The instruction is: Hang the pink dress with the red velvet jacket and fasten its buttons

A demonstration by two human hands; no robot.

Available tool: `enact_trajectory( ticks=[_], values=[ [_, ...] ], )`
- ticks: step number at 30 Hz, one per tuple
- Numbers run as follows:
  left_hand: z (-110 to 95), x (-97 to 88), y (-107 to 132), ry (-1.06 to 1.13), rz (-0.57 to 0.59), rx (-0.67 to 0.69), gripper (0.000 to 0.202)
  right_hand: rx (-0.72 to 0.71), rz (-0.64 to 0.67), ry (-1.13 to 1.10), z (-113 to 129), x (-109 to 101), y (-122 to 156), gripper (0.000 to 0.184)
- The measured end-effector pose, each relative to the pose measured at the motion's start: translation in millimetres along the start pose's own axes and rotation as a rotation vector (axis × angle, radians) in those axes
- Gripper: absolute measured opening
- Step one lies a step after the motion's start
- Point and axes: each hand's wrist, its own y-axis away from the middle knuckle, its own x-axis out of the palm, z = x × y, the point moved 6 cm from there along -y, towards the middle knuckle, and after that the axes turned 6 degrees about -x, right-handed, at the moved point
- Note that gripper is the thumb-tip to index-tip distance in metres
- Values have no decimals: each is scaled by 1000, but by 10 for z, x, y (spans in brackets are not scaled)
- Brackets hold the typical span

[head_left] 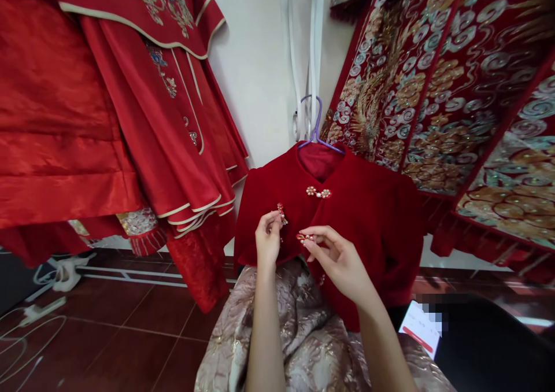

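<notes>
Pinching clasp halves [282, 213] on jacket [368, 218]: left hand [267, 240], right hand [342, 262].

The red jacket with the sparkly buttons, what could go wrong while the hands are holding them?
The left hand and right hand each pinch half of the pearl clasp. Tugging might snap a bead off or snag the red jacket. Pulling down could also slide it off the thin purple hanger.

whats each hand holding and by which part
Left hand pinches one pearl clasp half on the red velvet jacket; right hand pinches the other half, at the fingertips.
</notes>
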Motion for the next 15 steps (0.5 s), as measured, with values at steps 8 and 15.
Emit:
enact_trajectory(
  ticks=[8, 15],
  values=[
    [42, 55, -5, -8, 46, 15, 25, -90, -154, 170, -447, 150, -367, 26],
    [66, 36, -21, -11, 14, 7, 29, -135, -211, 294, -555, 168, -573, 26]
  ],
)
